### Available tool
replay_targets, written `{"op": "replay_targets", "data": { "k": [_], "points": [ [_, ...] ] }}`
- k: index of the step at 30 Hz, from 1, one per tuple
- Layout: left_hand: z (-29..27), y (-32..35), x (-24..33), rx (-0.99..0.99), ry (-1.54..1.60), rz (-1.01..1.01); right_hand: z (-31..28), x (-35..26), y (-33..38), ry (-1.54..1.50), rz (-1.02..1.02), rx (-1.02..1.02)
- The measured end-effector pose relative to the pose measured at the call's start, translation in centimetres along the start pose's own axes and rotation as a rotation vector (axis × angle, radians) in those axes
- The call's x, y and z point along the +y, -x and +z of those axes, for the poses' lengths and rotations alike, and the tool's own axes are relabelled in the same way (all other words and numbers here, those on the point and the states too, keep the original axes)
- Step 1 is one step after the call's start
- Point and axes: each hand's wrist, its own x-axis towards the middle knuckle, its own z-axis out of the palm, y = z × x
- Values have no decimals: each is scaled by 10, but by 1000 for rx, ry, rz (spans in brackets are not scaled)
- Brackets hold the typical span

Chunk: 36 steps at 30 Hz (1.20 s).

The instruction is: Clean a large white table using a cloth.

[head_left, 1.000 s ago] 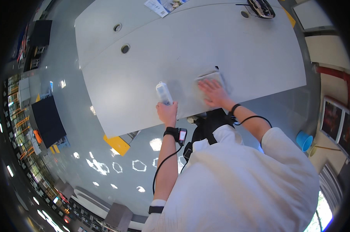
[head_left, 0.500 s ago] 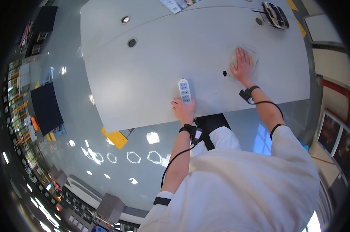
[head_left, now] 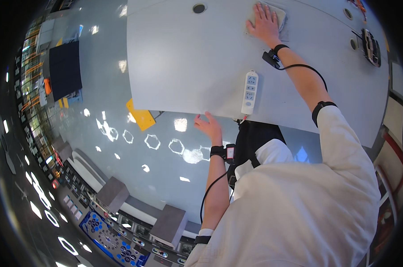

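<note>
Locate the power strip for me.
In the head view, the white power strip lies right of centre on the table, at its near edge, up and right of the left hand.

The only view is a wide fisheye on the person's head, the left of two side by side. It faces steeply down past the close, large shirt [head_left: 299, 209], taking in the left hand [head_left: 211, 127], right hand [head_left: 265, 30], surface [head_left: 175, 66] and floor [head_left: 166, 182].

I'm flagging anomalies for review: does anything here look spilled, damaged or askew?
Nothing stands out: the power strip lies flat near the edge of the table, and the right hand rests on the cloth.
</note>
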Motion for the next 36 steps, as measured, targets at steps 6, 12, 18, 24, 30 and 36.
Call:
{"op": "replay_targets", "data": {
  "k": [6,12,18,24,30,36],
  "points": [
    [-29,3,-49,-4,99,-209,30,-74,16,91,-207,-133],
    [-27,-4,-80,-100,-38,-240,25,-164,97,-192,-465,-247],
    [-22,-86,-87,-39,-103,177,7,-207,194,-290,-595,-267],
    [-33,-196,-55,95,-300,233,-11,-203,206,-337,-522,-290],
    [-35,-286,-52,147,-310,312,-8,-210,192,-205,-394,-310],
    [-16,-298,-44,215,-288,99,25,-217,115,-29,-58,-58]
  ]
}}
